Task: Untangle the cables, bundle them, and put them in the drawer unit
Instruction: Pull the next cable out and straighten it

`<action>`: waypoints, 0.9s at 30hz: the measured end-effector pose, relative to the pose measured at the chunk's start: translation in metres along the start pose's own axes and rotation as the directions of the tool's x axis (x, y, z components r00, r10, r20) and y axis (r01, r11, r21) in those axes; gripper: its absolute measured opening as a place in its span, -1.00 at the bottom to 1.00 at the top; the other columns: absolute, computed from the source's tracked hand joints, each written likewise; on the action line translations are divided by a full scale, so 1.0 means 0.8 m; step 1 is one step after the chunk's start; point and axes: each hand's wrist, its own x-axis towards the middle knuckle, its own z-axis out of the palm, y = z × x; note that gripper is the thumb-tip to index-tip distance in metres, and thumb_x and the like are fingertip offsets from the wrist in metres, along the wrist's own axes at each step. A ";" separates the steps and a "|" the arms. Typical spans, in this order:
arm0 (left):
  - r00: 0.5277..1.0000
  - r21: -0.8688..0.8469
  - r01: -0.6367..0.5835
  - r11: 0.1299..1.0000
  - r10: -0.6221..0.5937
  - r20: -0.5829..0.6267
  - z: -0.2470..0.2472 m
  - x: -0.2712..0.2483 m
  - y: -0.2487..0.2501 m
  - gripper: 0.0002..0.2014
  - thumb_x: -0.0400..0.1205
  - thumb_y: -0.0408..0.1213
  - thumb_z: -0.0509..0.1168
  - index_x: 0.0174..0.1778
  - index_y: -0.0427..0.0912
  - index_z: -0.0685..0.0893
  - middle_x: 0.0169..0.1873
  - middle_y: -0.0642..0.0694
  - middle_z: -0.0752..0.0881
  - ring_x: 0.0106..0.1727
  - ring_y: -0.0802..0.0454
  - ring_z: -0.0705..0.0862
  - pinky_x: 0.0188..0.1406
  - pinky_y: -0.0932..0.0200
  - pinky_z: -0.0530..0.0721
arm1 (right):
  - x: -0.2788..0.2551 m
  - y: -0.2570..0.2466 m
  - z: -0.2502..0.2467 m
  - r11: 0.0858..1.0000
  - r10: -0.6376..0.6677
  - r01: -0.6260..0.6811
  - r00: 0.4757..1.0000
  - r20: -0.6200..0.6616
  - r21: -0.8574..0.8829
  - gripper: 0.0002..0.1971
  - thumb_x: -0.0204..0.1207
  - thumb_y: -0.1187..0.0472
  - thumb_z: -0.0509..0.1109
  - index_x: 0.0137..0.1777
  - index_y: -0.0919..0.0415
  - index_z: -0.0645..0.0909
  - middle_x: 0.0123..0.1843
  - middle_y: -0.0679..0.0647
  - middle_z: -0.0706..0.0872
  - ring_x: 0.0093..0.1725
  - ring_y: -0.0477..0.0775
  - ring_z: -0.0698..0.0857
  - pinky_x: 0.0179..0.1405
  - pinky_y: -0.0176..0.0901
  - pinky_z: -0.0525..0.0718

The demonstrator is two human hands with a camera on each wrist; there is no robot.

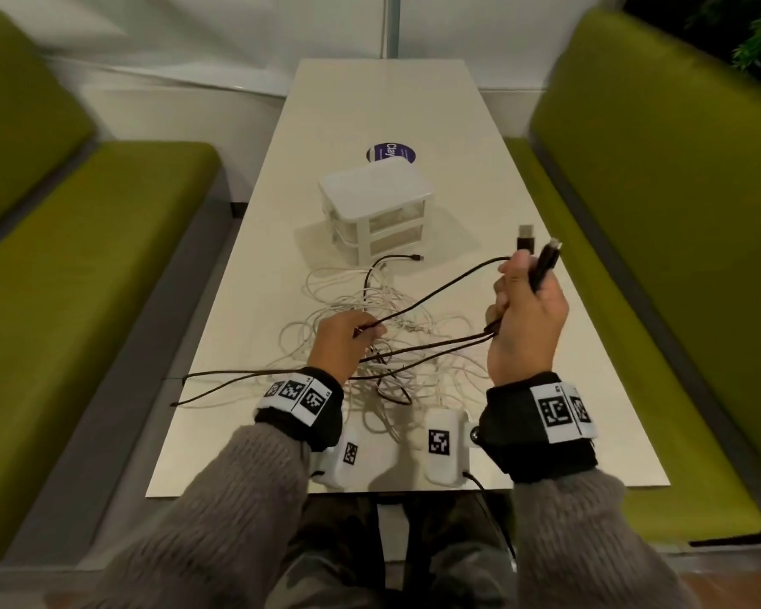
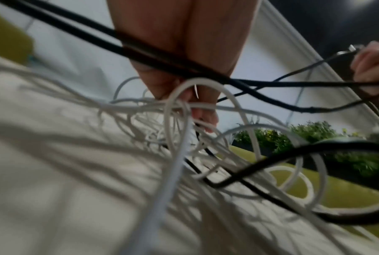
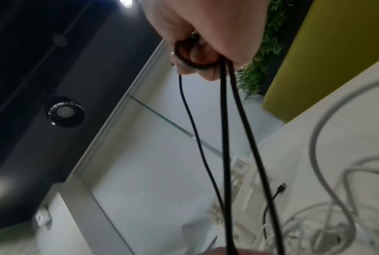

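Observation:
A tangle of white cables (image 1: pixel 383 318) lies on the table in front of a small white drawer unit (image 1: pixel 376 206), whose drawers are closed. My right hand (image 1: pixel 526 309) is raised and grips black cables (image 1: pixel 436 296), with two plug ends (image 1: pixel 527 237) sticking up above the fist. In the right wrist view the black cables (image 3: pixel 225 138) hang down from the right hand (image 3: pixel 205 43). My left hand (image 1: pixel 348 336) pinches a black strand low over the pile. In the left wrist view white cables (image 2: pixel 184 138) and black cables (image 2: pixel 162 57) cross under the left hand (image 2: pixel 177 51).
The pale table (image 1: pixel 414 103) carries a round purple sticker (image 1: pixel 389 152) behind the drawer unit. Green padded benches (image 1: pixel 84 257) flank both sides. A black cable end (image 1: pixel 185 389) trails off the table's left edge. Another black plug (image 1: pixel 414 257) lies near the drawer unit.

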 end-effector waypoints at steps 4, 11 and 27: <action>0.997 -0.116 0.079 0.990 -0.076 0.026 -0.005 0.008 0.011 -0.84 0.59 -0.36 0.36 -0.12 -0.41 0.76 -0.39 -0.19 0.65 -0.40 0.01 0.56 -0.41 0.37 0.50 | -0.004 0.005 -0.001 0.999 -0.011 0.011 1.000 0.005 -0.035 -0.78 0.69 0.10 0.26 -0.18 0.14 0.54 -0.45 -0.08 0.41 -0.53 -0.20 0.34 -0.60 -0.36 0.32; 0.996 -0.295 0.079 0.952 -0.065 0.056 -0.011 0.002 0.030 -0.86 0.63 -0.52 0.24 -0.11 -0.43 0.72 -0.37 -0.13 0.65 -0.43 0.10 0.59 -0.40 0.46 0.62 | -0.012 0.041 -0.009 0.925 0.030 0.028 0.989 0.147 -0.378 -0.88 0.42 0.13 0.57 -0.25 0.05 0.68 -0.39 0.06 0.50 -0.37 -0.04 0.43 -0.42 -0.35 0.44; 0.989 -0.022 -0.135 0.991 0.136 0.065 -0.009 -0.010 0.051 -0.82 0.63 -0.40 0.25 0.03 -0.30 0.74 -0.22 -0.21 0.76 -0.16 -0.11 0.74 0.05 0.02 0.70 | -0.020 0.066 0.025 0.926 0.140 -0.033 0.956 0.258 -0.377 -0.88 0.35 0.33 0.60 -0.22 0.14 0.75 -0.28 0.06 0.79 -0.21 0.00 0.77 0.00 -0.03 0.76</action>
